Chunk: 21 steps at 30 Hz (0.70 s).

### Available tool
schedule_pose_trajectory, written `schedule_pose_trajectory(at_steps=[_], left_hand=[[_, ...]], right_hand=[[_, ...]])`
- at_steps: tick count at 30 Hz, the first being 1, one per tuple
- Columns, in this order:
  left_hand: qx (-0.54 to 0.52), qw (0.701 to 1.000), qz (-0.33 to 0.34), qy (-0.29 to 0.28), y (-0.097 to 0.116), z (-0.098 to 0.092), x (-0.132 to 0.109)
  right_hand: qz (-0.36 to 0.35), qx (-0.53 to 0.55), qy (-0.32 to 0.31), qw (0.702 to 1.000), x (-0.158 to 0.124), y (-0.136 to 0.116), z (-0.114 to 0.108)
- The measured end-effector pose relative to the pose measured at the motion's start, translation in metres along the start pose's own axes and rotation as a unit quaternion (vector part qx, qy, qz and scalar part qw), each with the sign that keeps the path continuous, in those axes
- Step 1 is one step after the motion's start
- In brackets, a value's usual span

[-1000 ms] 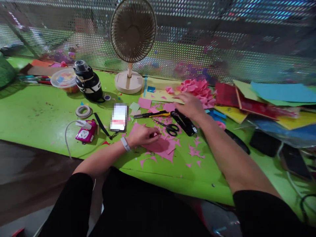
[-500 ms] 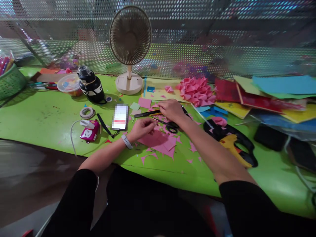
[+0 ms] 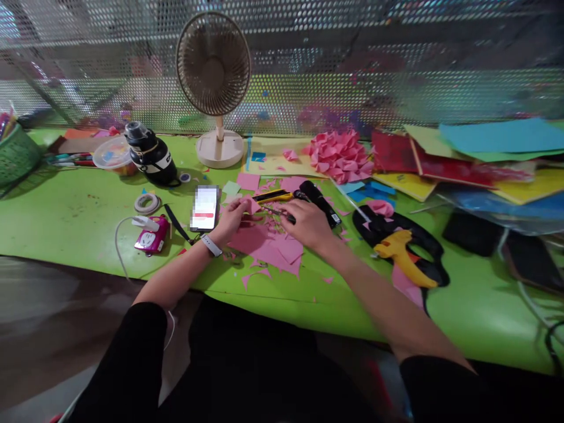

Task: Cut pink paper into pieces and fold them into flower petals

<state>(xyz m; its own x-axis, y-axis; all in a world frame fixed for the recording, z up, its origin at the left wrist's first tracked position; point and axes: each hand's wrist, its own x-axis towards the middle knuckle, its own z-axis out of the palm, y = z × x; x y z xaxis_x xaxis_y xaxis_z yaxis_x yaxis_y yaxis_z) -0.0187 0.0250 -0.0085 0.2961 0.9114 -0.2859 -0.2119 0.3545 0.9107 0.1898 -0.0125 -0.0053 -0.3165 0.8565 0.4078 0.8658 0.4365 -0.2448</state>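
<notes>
My left hand (image 3: 230, 218), a white band on its wrist, pinches a small piece of pink paper (image 3: 252, 205) with thumb and fingertips. Opposite it, my right hand (image 3: 305, 222) is closed round the dark handles of a pair of scissors (image 3: 287, 217), whose blades point left toward that piece. The fingers cover most of the handles. Below both hands lie larger pink sheets (image 3: 264, 249) among many pink offcuts. Just beyond the scissors are a yellow-and-black utility knife (image 3: 275, 195) and a black cylindrical object (image 3: 321, 203).
A phone (image 3: 205, 208) lies left of my hands, near a tape roll (image 3: 147, 203) and a magenta power adapter (image 3: 153, 235). Behind stand a black bottle (image 3: 150, 154) and a fan (image 3: 218, 147). Pink folded pieces (image 3: 341, 155) are heaped behind; a yellow glue gun (image 3: 399, 247) lies right.
My right hand has come back from behind the scissors and taken hold of them. My left hand now holds up a pink piece. The whole view has shifted slightly.
</notes>
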Motion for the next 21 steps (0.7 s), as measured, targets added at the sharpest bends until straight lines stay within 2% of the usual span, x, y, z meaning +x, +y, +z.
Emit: schedule_pose_trajectory(at_steps=[3,6,9,12,14,17,21], left_hand=[[0.127,0.991,0.006,-0.034,0.002,-0.004,0.001],[0.225,0.972,0.037,-0.06,-0.002,-0.005,0.0],[0.354,0.927,0.102,-0.068,-0.005,-0.003,-0.002],[0.458,0.871,0.171,-0.057,-0.006,-0.003,-0.003],[0.492,0.848,0.195,-0.042,-0.005,-0.004,-0.004],[0.531,0.823,0.204,-0.003,-0.002,-0.005,-0.005],[0.544,0.811,0.213,0.03,0.002,-0.009,-0.004]], right_hand=[[-0.012,-0.044,-0.07,0.997,0.011,0.006,0.009],[-0.02,-0.082,-0.107,0.991,0.018,0.005,0.018],[-0.01,-0.1,-0.118,0.988,0.02,0.005,0.022],[-0.006,-0.108,-0.122,0.987,0.021,0.007,0.024],[-0.013,-0.109,-0.118,0.987,0.021,0.009,0.026],[-0.025,-0.109,-0.1,0.989,0.02,0.012,0.03],[-0.028,-0.117,-0.092,0.988,0.019,0.014,0.036]])
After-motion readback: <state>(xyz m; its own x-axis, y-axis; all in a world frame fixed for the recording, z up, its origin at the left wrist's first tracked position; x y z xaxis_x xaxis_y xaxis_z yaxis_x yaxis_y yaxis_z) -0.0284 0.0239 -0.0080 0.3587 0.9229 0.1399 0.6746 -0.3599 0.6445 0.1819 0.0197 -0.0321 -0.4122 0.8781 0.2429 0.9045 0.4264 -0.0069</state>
